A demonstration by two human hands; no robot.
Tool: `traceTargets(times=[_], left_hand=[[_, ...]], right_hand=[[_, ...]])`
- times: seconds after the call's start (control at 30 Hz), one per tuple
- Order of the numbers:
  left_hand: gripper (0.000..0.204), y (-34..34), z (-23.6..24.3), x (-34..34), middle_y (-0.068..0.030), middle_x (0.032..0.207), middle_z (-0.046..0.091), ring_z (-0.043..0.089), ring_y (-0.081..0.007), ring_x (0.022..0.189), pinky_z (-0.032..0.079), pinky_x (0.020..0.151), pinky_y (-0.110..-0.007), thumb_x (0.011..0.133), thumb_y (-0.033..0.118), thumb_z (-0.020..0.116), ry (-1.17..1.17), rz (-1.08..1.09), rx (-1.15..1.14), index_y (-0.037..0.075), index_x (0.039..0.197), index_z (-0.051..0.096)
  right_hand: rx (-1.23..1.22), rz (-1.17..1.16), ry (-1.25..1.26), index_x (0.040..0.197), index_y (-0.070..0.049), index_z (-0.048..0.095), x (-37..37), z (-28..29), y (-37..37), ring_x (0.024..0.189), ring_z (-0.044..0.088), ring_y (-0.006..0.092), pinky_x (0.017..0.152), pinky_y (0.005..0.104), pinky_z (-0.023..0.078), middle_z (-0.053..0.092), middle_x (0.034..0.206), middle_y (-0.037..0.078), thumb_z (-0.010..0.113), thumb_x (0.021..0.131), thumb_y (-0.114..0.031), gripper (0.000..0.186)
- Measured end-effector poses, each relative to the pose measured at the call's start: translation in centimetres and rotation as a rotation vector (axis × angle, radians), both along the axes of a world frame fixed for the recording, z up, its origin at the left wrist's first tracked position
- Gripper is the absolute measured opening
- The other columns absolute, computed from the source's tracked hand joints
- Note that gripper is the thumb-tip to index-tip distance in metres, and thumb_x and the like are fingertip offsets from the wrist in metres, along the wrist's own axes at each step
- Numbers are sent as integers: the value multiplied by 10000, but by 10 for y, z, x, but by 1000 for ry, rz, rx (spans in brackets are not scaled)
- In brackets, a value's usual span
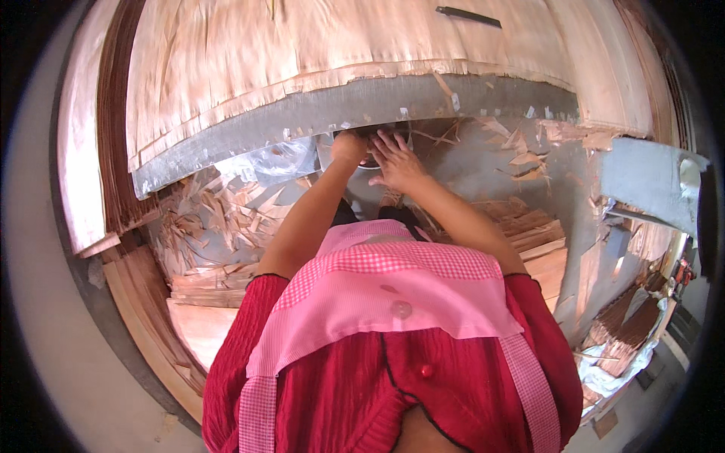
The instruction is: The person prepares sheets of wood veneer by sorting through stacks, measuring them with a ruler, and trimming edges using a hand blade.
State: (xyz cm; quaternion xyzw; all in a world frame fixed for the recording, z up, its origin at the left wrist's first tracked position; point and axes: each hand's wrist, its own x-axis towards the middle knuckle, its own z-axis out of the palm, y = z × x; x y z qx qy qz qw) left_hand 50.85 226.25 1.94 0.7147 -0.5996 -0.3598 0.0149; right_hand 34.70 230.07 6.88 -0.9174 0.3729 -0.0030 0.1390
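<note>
My left hand [349,149] is just below the front edge of the grey worktable [317,106]. It is closed, and whatever it may hold is hidden. Close beside it on the right, my right hand [399,164] is open, fingers stretched out and apart. Both hands are over a dark-topped thing with a pale curved rim [369,163], mostly covered by them, so its kind does not show. A wide stack of thin wood veneer sheets [340,38] lies on the table beyond my hands. A slim black tool [468,16] rests on the sheets at the far right.
Clear plastic film [268,162] lies left of my hands. Veneer scraps [215,215] litter the floor on both sides. More veneer stacks stand at the left [117,113] and lie behind me [200,325]. A grey-blue panel [649,177] stands at the right, near a bundle of strips [623,332].
</note>
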Motion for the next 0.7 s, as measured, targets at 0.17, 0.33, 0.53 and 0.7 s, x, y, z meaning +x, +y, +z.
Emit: traceTargets(times=[0.17,0.33,0.53,0.7], left_hand=[[221,44,18,66,-131,734,598,592,-295,712,482,633,-380,683,218,614,-243,-501,-135,169,898,639],[124,189,51,317,-184,692,576,579,-348,667,449,565,-444,759,107,476,-630,-102,-84,16,766,561],[255,458,301,574,-103,958,621,613,-288,839,501,649,-415,833,226,451,-1216,778,270,80,976,603],[176,526,351,557,-124,856,635,623,-276,764,503,618,-403,768,188,562,-1348,738,362,54,852,640]], right_hand=[[20,54,56,1286,-25,311,-2,-13,-8,1284,202,233,1054,426,93,289,1360,97,535,685,-551,830],[23,37,22,1281,-26,322,-1,-13,-7,1280,213,217,1054,422,105,300,1355,91,531,708,-517,783],[33,39,29,1268,-38,342,1,-9,-10,1272,236,215,1046,421,130,324,1342,84,557,705,-479,747],[57,49,97,1251,-38,368,11,2,-11,1262,252,238,1032,443,164,343,1325,97,558,717,-464,709]])
